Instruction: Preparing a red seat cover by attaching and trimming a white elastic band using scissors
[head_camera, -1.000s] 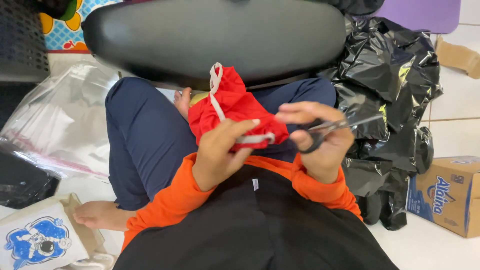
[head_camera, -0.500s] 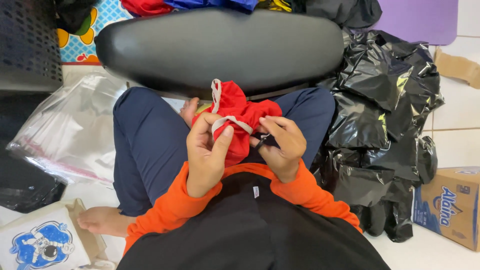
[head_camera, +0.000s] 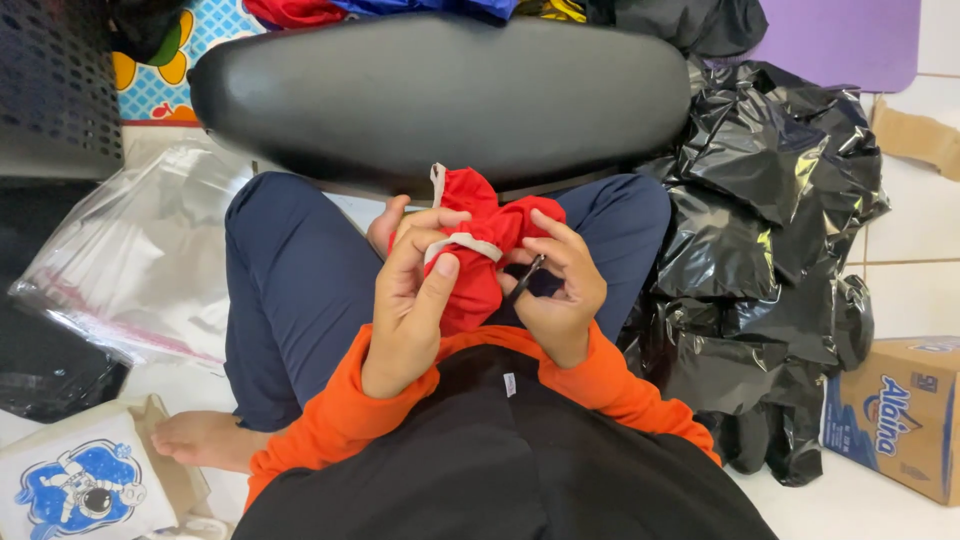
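I sit cross-legged on the floor in dark blue trousers with a red cloth (head_camera: 487, 222) bunched over my lap. A pale drawstring (head_camera: 462, 243) runs across the cloth. My left hand (head_camera: 412, 297) grips the cloth, with the thumb pressing the drawstring. My right hand (head_camera: 556, 290) holds small dark scissors (head_camera: 524, 280), their tip against the cloth's right side. Both hands touch the cloth and sit close together.
A black padded seat (head_camera: 440, 90) stretches across just beyond my knees. Crumpled black plastic bags (head_camera: 770, 260) pile up on the right, beside a cardboard box (head_camera: 900, 415). Clear plastic bags (head_camera: 130, 260) lie on the left, and a printed paper bag (head_camera: 85, 480) sits at the bottom left.
A second ago my right hand held the scissors out to the right of the cloth. It has since moved in against the cloth, and both hands have closed together on it.
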